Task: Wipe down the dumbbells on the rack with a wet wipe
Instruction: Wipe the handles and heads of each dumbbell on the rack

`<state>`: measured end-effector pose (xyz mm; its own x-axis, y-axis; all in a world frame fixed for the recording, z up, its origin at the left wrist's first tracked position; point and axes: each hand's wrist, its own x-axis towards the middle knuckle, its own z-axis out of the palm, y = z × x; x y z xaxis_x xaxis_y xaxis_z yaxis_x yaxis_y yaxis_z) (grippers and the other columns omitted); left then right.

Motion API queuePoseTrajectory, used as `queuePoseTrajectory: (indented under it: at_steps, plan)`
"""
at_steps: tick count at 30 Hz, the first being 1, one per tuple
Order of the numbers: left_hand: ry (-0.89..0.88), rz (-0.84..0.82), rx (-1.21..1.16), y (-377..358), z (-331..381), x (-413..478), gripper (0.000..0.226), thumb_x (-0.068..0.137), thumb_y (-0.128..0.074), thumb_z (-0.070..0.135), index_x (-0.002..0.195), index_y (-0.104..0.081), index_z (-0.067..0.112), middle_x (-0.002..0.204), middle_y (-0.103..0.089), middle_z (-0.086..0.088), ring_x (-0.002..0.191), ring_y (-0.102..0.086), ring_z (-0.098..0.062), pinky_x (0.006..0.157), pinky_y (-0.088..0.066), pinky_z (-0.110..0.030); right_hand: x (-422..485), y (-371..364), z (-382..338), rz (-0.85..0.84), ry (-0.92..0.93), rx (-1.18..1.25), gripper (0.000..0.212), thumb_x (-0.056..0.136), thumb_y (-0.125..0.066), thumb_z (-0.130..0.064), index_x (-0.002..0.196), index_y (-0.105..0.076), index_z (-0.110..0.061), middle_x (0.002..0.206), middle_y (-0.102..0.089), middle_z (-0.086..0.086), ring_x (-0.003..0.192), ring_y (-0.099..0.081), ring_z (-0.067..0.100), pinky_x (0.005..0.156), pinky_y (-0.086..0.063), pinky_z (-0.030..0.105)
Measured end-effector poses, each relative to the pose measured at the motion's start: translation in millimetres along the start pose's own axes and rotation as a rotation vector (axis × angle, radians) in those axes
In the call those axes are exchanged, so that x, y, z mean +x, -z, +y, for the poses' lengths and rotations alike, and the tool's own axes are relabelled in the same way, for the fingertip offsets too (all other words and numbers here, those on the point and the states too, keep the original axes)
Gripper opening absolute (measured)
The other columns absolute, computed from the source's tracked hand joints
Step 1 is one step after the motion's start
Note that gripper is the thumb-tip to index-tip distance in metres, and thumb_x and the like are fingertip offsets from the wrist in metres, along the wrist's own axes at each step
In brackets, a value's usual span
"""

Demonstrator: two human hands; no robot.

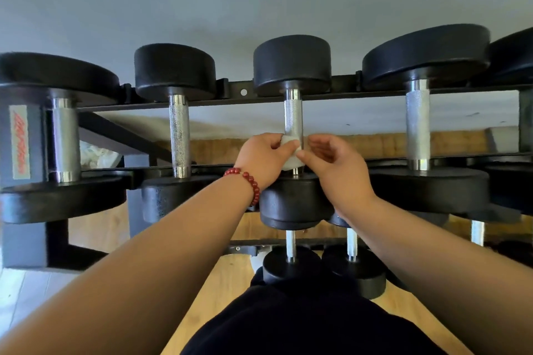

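Note:
Several black dumbbells with knurled chrome handles lie across the top tier of a black rack (236, 91). The middle dumbbell (292, 112) has a white wet wipe (292, 153) wrapped round the near end of its handle. My left hand (264, 157), with a red bead bracelet on the wrist, grips the wipe from the left. My right hand (336, 166) pinches the wipe's right edge with thumb and fingertips. The near head of that dumbbell sits just below both hands.
Neighbouring dumbbells lie close on the left (178, 135) and right (418, 127). Two smaller dumbbells (291, 253) sit on the lower tier in front of my legs. A grey wall stands behind the rack; wooden floor lies below.

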<state>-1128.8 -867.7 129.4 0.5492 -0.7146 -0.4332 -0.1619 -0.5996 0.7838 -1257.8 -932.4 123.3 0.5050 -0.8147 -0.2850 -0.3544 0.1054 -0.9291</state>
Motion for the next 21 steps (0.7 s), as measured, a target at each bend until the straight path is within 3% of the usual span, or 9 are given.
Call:
queuePoseTrajectory:
  at_steps: [3,7,11,14,18,21]
  plan:
    - [-0.04,-0.069,0.113,-0.2,3.4,3.8,0.032,0.099,-0.05,0.04,0.105,-0.068,0.013,0.094,-0.07,-0.003,0.086,-0.064,-0.017,0.075,-0.049,-0.028,-2.6,-4.8,4.5,0.048,-0.001,0.028,0.025,0.082,-0.077,-0.029,0.102,-0.063,-0.032,0.107,-0.066,-0.011,0.106,-0.062,0.008,0.099,-0.05,0.033]
    - [-0.076,-0.113,0.148,2.0,3.8,15.1,0.035,0.101,-0.045,0.04,0.104,-0.063,0.01,0.092,-0.066,-0.006,0.084,-0.062,-0.022,0.077,-0.051,-0.035,-3.9,-10.7,9.9,0.128,-0.059,0.102,0.015,0.084,-0.075,-0.028,0.095,-0.066,-0.032,0.1,-0.069,-0.007,0.099,-0.065,0.012,0.094,-0.052,0.04]
    - [-0.012,-0.065,-0.077,-3.1,-0.9,14.8,0.037,0.099,-0.047,0.042,0.121,-0.06,0.015,0.108,-0.066,-0.009,0.092,-0.063,-0.021,0.087,-0.055,-0.042,-3.4,-12.4,13.1,0.155,-0.076,0.158,0.008,0.086,-0.073,-0.022,0.09,-0.069,-0.027,0.088,-0.072,-0.008,0.087,-0.068,0.009,0.082,-0.054,0.032]
    - [-0.009,-0.127,0.015,-4.8,2.5,18.1,0.044,0.1,-0.043,0.045,0.129,-0.05,0.013,0.111,-0.062,-0.005,0.097,-0.061,-0.021,0.091,-0.052,-0.04,-3.4,-14.4,16.0,0.187,-0.072,0.138,0.006,0.087,-0.071,-0.021,0.088,-0.07,-0.027,0.085,-0.072,-0.007,0.085,-0.068,0.01,0.082,-0.053,0.031]
    - [-0.037,-0.122,0.099,-7.8,10.1,25.1,0.045,0.1,-0.039,0.05,0.125,-0.045,0.013,0.099,-0.057,-0.001,0.084,-0.057,-0.015,0.076,-0.047,-0.031,-4.9,-15.8,15.2,0.236,-0.068,0.107,0.013,0.09,-0.066,-0.02,0.081,-0.069,-0.03,0.082,-0.07,-0.012,0.08,-0.064,0.001,0.075,-0.046,0.019]
    - [-0.052,-0.078,-0.059,-9.3,13.1,34.7,0.047,0.096,-0.046,0.054,0.115,-0.052,0.011,0.098,-0.066,-0.003,0.087,-0.066,-0.019,0.076,-0.053,-0.032,-5.8,-14.9,14.7,0.236,-0.08,0.09,0.018,0.092,-0.063,-0.021,0.077,-0.067,-0.03,0.078,-0.068,-0.01,0.075,-0.061,0.001,0.069,-0.043,0.019]
